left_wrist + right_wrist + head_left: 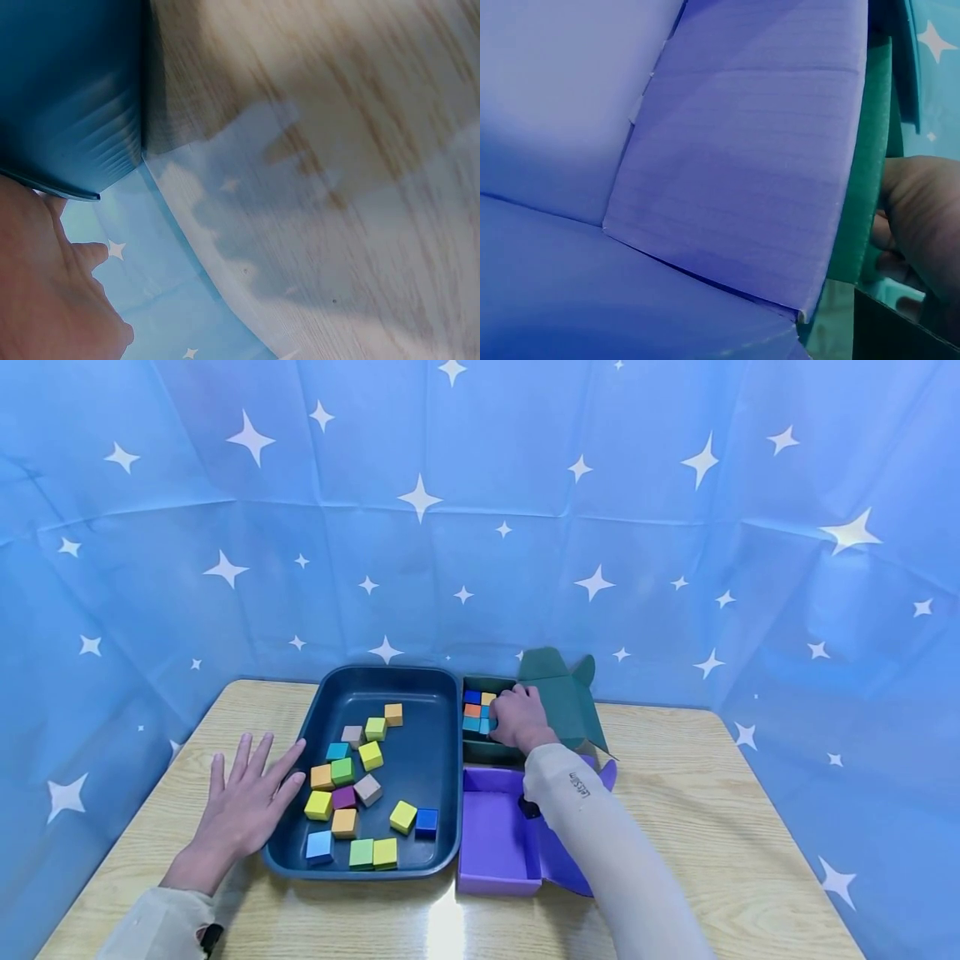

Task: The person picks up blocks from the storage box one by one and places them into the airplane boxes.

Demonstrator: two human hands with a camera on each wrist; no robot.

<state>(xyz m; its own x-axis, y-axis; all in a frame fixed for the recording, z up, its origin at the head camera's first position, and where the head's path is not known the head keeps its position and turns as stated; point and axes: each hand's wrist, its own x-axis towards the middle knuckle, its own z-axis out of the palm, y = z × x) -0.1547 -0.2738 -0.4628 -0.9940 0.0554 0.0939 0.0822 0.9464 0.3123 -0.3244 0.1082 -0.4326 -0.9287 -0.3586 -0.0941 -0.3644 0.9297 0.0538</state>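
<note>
My left hand (243, 814) lies flat with fingers spread at the left rim of a dark blue tray (420, 760). In the left wrist view part of the same hand (52, 285) shows beside the tray wall (75, 90). Several coloured cubes, among them a blue cube (426, 823) and a purple cube (343, 797), lie scattered in the tray. My right hand (519, 718) reaches into a green box (491, 753), bent fingers down at its cubes. Those include an orange cube (472, 711) and a teal cube (471, 724). Whether the fingertips grip a cube is hidden.
An open purple box (498, 887) stands in front of the green one, under my right forearm. The green lid (566, 706) is folded back to the right. Wooden table (720, 793) surface extends to the right. A blue star-patterned cloth (480, 552) hangs behind.
</note>
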